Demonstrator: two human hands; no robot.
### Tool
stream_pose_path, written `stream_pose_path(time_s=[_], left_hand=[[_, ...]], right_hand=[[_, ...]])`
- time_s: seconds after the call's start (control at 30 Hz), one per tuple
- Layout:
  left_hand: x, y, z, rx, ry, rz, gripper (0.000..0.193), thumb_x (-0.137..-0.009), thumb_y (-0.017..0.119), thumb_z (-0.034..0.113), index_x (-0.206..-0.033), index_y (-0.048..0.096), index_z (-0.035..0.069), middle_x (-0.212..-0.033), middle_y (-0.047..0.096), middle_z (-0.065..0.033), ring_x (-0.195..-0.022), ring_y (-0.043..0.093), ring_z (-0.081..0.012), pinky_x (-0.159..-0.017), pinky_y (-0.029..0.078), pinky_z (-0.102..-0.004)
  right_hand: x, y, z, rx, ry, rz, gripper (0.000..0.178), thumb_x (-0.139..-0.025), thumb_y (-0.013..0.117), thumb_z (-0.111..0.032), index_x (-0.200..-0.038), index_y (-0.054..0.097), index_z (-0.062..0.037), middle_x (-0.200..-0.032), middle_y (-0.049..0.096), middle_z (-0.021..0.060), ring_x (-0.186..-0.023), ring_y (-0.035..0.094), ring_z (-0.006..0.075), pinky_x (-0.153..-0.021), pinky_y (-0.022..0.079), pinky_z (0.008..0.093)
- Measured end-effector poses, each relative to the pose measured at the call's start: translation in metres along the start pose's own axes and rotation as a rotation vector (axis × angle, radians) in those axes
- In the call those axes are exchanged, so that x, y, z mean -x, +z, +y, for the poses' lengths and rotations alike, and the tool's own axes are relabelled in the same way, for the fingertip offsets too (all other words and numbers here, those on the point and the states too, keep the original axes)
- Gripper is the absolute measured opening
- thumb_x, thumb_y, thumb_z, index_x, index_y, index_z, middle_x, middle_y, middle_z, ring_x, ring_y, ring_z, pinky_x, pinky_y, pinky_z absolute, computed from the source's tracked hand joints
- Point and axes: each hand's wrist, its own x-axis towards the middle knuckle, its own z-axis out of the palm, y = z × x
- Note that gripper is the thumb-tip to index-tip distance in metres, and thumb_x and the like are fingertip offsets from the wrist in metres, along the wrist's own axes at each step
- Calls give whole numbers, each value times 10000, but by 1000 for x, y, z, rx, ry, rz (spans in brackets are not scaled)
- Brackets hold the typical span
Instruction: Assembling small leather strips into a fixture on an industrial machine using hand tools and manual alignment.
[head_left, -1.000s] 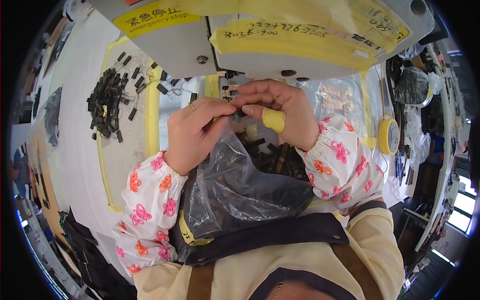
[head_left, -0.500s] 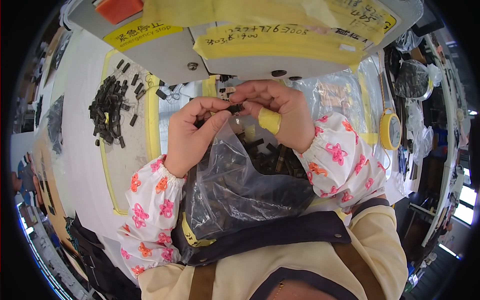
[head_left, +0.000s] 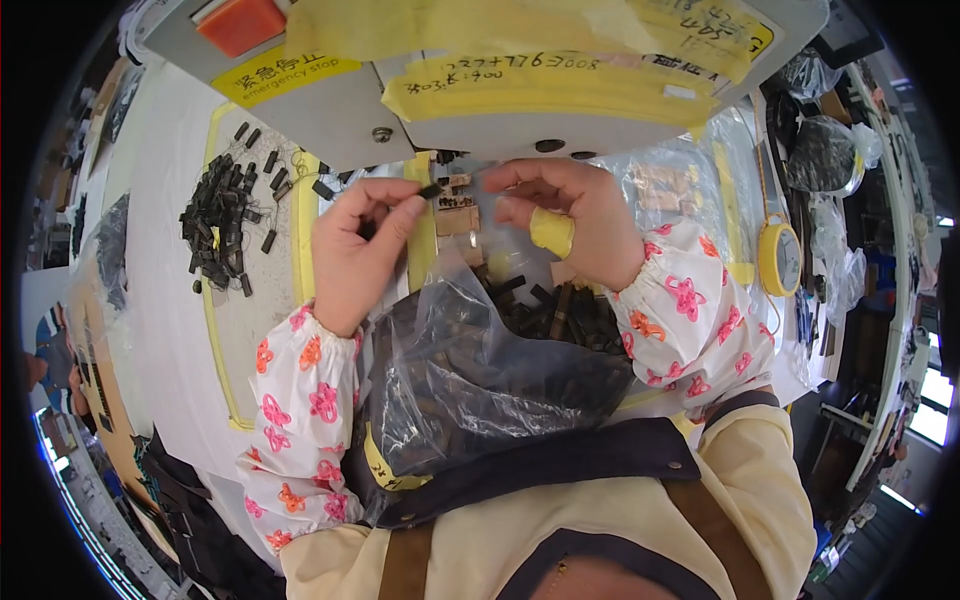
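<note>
My left hand (head_left: 365, 250) pinches a small black block-shaped part (head_left: 430, 190) between thumb and forefinger. To its right, my right hand (head_left: 590, 225) is half curled, thumb and forefinger apart, with nothing visible between them; yellow tape wraps its thumb. Between the hands lies a small copper-coloured fixture (head_left: 457, 205) under the machine's edge. Below them a clear plastic bag (head_left: 470, 370) rests against my body, with many similar black parts (head_left: 565, 320) showing at its opening.
A grey machine housing (head_left: 330, 135) with a red button (head_left: 240, 27) overhangs the work spot. On the left, black parts with thin wires (head_left: 220, 215) lie heaped on the table. Clear plastic sheeting (head_left: 690, 190) and a yellow round gauge-like object (head_left: 780, 258) are at the right.
My hands have moved apart: the left went left with the black part, the right slightly right, its fingers opening. The copper-coloured fixture between them has come into view.
</note>
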Motion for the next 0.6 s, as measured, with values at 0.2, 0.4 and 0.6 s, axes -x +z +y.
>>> stream_pose_path(time_s=[0.2,0.4,0.6], left_hand=[[-19,-27,-22,-258,103,133,117,-816,634,79,-908,637,7,-732,624,10,-612,483,-24,-566,390,-174],[-26,-18,5,-1054,611,148,185,-818,602,86,-982,608,1,-879,619,-96,-812,556,-238,-750,420,-316],[-34,37,-2,-887,538,-136,224,-800,603,87,-1010,602,12,-932,600,-177,-913,514,-359,-803,403,-379]], right_hand=[[25,-16,-4,678,-456,-327,162,-719,679,-41,-854,592,-22,-824,582,76,-698,566,258,-624,463,324],[26,1,16,1015,-621,-346,167,-658,593,-37,-818,548,-52,-848,550,82,-792,555,272,-657,447,366],[21,-17,-5,1107,-578,-321,108,-657,597,-68,-749,543,-48,-757,561,95,-737,583,263,-625,457,381]])
